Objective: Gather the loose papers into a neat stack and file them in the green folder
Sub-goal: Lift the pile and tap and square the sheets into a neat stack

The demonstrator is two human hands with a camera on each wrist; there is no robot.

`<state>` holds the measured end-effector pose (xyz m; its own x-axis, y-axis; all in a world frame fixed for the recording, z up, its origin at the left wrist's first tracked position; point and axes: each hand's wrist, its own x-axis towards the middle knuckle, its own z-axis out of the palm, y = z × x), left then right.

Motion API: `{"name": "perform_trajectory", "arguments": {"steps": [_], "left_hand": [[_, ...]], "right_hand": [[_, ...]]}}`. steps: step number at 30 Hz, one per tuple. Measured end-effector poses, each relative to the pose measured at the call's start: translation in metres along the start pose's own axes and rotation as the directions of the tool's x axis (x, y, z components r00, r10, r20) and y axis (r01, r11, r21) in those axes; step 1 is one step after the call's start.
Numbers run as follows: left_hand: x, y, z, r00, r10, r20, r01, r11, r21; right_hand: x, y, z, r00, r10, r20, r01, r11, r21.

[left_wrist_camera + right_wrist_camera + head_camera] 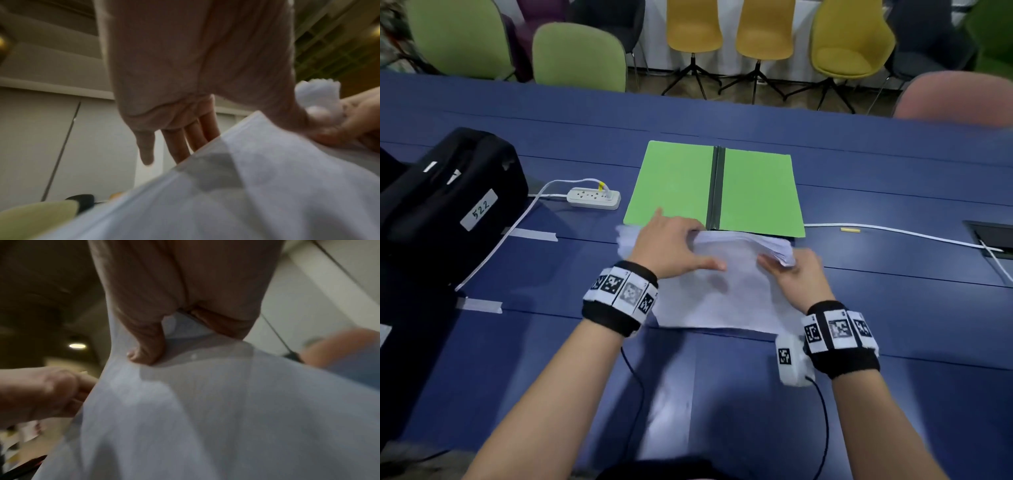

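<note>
papers [722,301] held by left hand [671,246], right hand [798,274]

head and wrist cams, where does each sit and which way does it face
Head: worn on the head, facing forward-down at green folder and papers; both forearms, left hand, right hand show.
Left wrist: on that wrist, looking along the palm to the fingers; right hand at the edge.
Right wrist: likewise, along the thumb; left hand at the edge.
Shared: the papers.
</note>
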<state>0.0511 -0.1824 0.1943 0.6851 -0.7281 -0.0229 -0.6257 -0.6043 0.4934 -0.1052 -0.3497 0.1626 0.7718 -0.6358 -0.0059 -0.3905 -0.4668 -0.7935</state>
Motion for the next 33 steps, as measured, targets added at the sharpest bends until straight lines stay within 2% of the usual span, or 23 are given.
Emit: {"name": "perform_trajectory", "arguments": {"steps": [2, 5, 8, 10, 12, 15, 17, 18, 20, 21, 23, 26, 28, 30, 32, 33], "left_hand": [[0.006, 0.014, -0.016, 0.996, 0.052, 0.076, -0.058, 0.995, 0.085], [0.007, 0.019, -0.022, 0.983, 0.108, 0.147, -0.105, 0.994, -0.029], [-0.002, 0.008, -0.017, 0.996, 0.052, 0.071, -0.029, 0.956, -0.292], [-0.005, -0.006, -0.019, 0.999, -0.050, -0.010, 0.038, 0.866, -0.498], [-0.010, -0.016, -0.024, 0.992, -0.117, -0.041, 0.071, 0.808, -0.585], [-0.017, -0.028, -0.024, 0.984, -0.168, -0.061, 0.094, 0.779, -0.620], [-0.022, -0.033, -0.022, 0.975, -0.218, -0.055, 0.113, 0.686, -0.719], [-0.023, -0.035, -0.020, 0.967, -0.253, -0.042, 0.129, 0.619, -0.775], [-0.026, -0.036, -0.016, 0.946, -0.323, -0.011, 0.151, 0.472, -0.868], [-0.027, -0.035, -0.014, 0.938, -0.348, -0.003, 0.152, 0.419, -0.895], [-0.029, -0.033, -0.010, 0.941, -0.339, 0.007, 0.133, 0.350, -0.927], [-0.033, -0.032, -0.012, 0.973, -0.230, 0.023, 0.086, 0.268, -0.960], [-0.035, -0.033, -0.016, 0.984, -0.173, -0.032, 0.022, 0.296, -0.955], [-0.040, -0.029, -0.019, 0.988, -0.118, -0.096, -0.042, 0.394, -0.918], [-0.042, -0.022, -0.016, 0.979, -0.152, -0.134, -0.038, 0.509, -0.860], [-0.042, -0.020, -0.012, 0.972, -0.193, -0.136, -0.013, 0.533, -0.846]], "right_hand": [[0.001, -0.036, -0.010, 0.987, -0.152, 0.049, 0.159, 0.970, -0.186], [0.003, -0.064, -0.023, 0.969, -0.244, 0.051, 0.248, 0.925, -0.289], [0.005, -0.050, -0.039, 0.983, -0.157, 0.096, 0.173, 0.969, -0.178], [0.006, -0.028, -0.049, 0.977, -0.069, 0.203, 0.087, 0.993, -0.082], [0.003, -0.004, -0.049, 0.970, 0.003, 0.243, -0.040, 0.988, 0.147], [-0.006, 0.016, -0.029, 0.981, 0.103, 0.163, -0.175, 0.832, 0.526], [-0.011, 0.021, -0.011, 0.975, 0.107, 0.193, -0.211, 0.709, 0.673], [-0.015, 0.020, -0.002, 0.964, 0.083, 0.251, -0.237, 0.691, 0.683], [-0.022, 0.013, 0.014, 0.936, 0.031, 0.351, -0.244, 0.775, 0.583], [-0.023, 0.012, 0.021, 0.937, 0.027, 0.349, -0.229, 0.802, 0.552], [-0.020, 0.008, 0.029, 0.957, 0.080, 0.278, -0.235, 0.776, 0.585], [-0.009, -0.001, 0.026, 0.985, 0.111, 0.131, -0.170, 0.749, 0.640], [-0.002, -0.010, 0.019, 0.997, 0.077, 0.009, -0.066, 0.773, 0.631], [0.003, -0.018, 0.013, 0.996, 0.041, -0.084, 0.021, 0.779, 0.627], [0.008, -0.020, 0.009, 0.994, 0.026, -0.109, 0.046, 0.790, 0.612], [0.010, -0.019, 0.010, 0.996, 0.016, -0.092, 0.042, 0.806, 0.591]]}}
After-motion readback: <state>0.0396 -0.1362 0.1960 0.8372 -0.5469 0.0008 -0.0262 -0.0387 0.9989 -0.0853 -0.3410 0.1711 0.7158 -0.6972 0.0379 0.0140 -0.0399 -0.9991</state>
